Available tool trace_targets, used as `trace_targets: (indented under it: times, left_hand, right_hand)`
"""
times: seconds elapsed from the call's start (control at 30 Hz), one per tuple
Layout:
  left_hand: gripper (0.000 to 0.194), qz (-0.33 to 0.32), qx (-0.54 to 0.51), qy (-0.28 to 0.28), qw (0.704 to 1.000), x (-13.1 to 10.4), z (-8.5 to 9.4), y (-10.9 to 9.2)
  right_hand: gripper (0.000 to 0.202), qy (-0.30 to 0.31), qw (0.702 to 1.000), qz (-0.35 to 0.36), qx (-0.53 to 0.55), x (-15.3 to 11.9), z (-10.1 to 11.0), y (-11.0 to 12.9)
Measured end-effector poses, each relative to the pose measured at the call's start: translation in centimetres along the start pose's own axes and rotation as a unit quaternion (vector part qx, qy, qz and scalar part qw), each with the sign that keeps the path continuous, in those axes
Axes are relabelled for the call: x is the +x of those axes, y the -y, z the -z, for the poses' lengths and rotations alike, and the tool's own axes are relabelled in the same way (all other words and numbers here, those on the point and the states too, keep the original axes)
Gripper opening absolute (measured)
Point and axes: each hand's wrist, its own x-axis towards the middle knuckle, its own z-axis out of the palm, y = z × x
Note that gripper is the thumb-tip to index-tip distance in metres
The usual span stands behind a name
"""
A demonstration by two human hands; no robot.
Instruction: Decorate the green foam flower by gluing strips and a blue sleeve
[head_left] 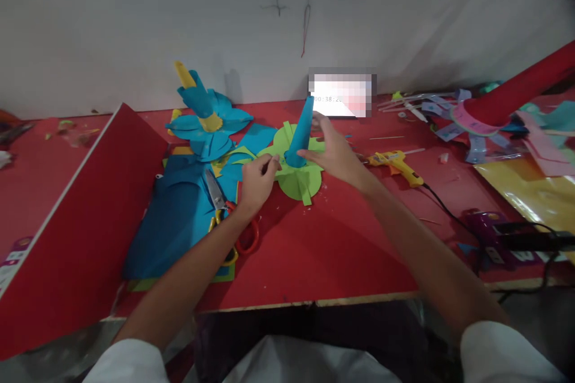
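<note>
Head view, bench (341, 239): supporting the green base (296, 187).
Base: lying flat, possibly shifting if a wrist is catching a strip.
Right hand (335, 152): grip spreading around the cone, thumb resting near its foot.
Cone (302, 131): standing tilted on the base's middle; uneven thumb pressure could be tipping or creasing it.
Left hand (258, 182): fingers curling beside the base; whether they are pinching anything, cannot tell.

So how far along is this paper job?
The blue, yellow-tipped paper flower looks assembled. Your left hand and right hand are at the tapered blue paper cone on its lobed lime-green paper base. Probably left: petals, since the cone shows none; flat blue paper sheets lie nearby.
</note>
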Motion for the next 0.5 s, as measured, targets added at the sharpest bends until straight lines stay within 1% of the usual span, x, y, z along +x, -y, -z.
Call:
trace_targets:
  times: [0.03, 0.13, 0.17, 0.2, 0.37, 0.5]
  left_hand:
    - [0.041, 0.016, -0.024, -0.016, 0.999, 0.1, 0.1, 0.3]
    - [0.043, 0.046, -0.079, -0.051, 0.994, 0.4, 0.2, 0.9]
    - [0.044, 0.047, -0.088, -0.058, 0.993, 0.5, 0.2, 1.0]
    - [0.044, 0.045, -0.093, -0.064, 0.993, 0.5, 0.3, 1.0]
    - [0.043, 0.031, -0.084, -0.09, 0.992, 0.5, 0.4, 0.9]
    - [0.044, 0.056, -0.128, -0.109, 0.984, 0.8, 0.3, 1.4]
  right_hand:
    - [0.074, 0.015, 1.0, -0.004, 0.005, 1.1, -0.2, -0.1]
    - [0.05, 0.09, 0.995, 0.005, 0.03, 3.7, -0.1, -0.3]
    - [0.045, 0.106, 0.994, 0.012, 0.038, 4.4, 0.2, -0.2]
    - [0.042, 0.107, 0.993, 0.015, 0.04, 4.9, 0.6, 0.0]
    - [0.037, 0.065, 0.997, 0.027, 0.035, 6.4, 3.4, 1.7]
    - [0.037, 0.026, 0.999, 0.025, 0.022, 6.2, 5.1, 2.9]
